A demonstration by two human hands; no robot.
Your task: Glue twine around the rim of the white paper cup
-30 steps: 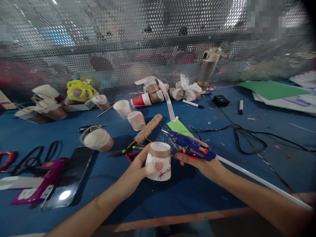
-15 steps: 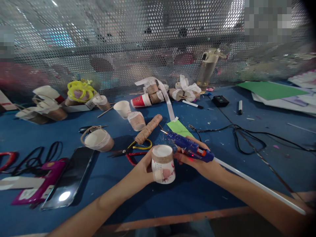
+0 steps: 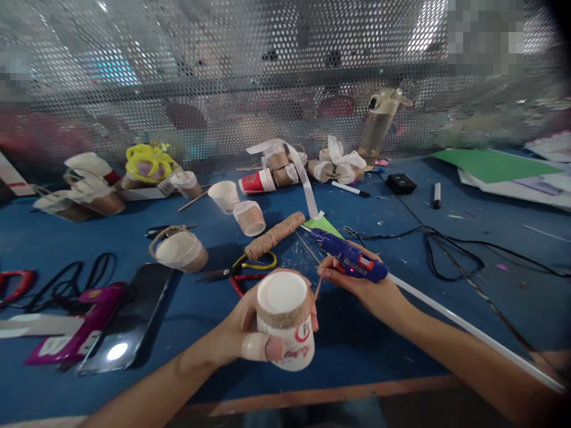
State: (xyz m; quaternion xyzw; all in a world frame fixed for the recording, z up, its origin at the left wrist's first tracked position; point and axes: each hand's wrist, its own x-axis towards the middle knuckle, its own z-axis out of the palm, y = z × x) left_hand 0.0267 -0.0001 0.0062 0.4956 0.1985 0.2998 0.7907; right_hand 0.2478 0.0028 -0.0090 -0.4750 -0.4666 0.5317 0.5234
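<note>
My left hand [image 3: 250,333] is wrapped round a white paper cup [image 3: 292,348] held upside down, with brown twine wound in a band near its base. A bandage covers the thumb, which presses on the printed side. In my right hand [image 3: 366,288] is a blue glue gun [image 3: 348,254] with a long white glue stick [image 3: 468,330] out of its back; a small red light shows on it. Twine [image 3: 308,246] runs from the spool [image 3: 275,236] past my right fingertips to the cup. The glue gun's nozzle points left, beside the spool's end.
Scissors [image 3: 232,272] with yellow and red handles lie behind the cup. At left are a small twine-wrapped bucket [image 3: 182,251], a phone [image 3: 129,315] and a purple glue gun [image 3: 82,327]. Several cups, a bottle [image 3: 377,128] and a black cable [image 3: 446,241] stand or lie further back.
The cup has come nearer to me and slightly left, its base tipped more toward view. My right hand has moved apart from it, and twine now stretches between them.
</note>
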